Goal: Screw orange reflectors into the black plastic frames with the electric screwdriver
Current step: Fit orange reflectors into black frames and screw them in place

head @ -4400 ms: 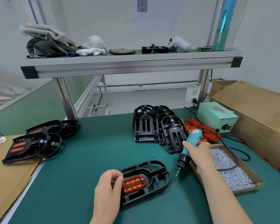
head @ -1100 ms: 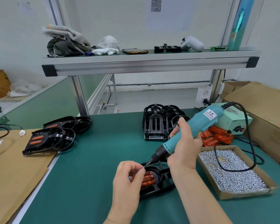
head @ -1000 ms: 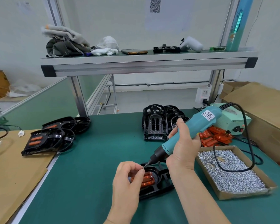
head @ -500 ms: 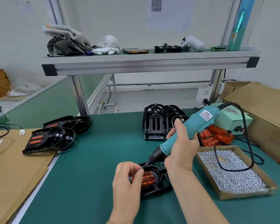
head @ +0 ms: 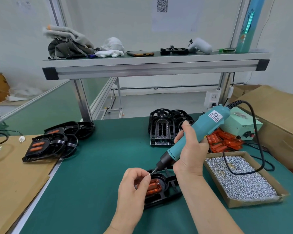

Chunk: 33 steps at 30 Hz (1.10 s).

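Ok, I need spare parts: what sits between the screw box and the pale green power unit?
A pile of loose orange reflectors, between the screw box and the power unit, shown in the head view. The screwdriver's cord also crosses.

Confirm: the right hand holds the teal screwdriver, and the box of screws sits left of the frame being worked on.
No: the head view shows the box of screws right of the frame; the right hand does hold the teal screwdriver.

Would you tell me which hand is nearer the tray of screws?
Right: the right hand, gripping the screwdriver, is just left of the tray; the left hand is farther left, pinching a screw.
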Motion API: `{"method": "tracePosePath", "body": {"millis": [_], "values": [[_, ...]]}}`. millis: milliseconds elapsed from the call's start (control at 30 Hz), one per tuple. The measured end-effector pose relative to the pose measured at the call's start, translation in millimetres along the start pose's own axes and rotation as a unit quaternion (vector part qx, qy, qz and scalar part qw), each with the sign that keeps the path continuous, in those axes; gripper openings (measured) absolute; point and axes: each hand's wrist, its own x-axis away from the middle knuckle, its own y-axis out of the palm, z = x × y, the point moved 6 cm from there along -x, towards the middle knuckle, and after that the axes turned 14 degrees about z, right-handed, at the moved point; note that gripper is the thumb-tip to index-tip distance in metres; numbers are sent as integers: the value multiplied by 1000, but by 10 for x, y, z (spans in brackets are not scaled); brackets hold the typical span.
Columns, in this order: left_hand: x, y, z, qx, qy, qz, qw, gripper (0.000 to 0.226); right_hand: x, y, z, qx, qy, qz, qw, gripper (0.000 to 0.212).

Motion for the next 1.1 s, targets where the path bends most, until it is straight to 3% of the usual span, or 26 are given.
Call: {"method": "tracePosePath", "body": {"millis": [933,1100], "values": [[50,9,-52,32,-23,4,999,32,5,-78,35,9,-1,16,1000,22],[55,-9,-3,8,20,16,1000,35,-18,-95,59,21,3,23,1000,24]]}}
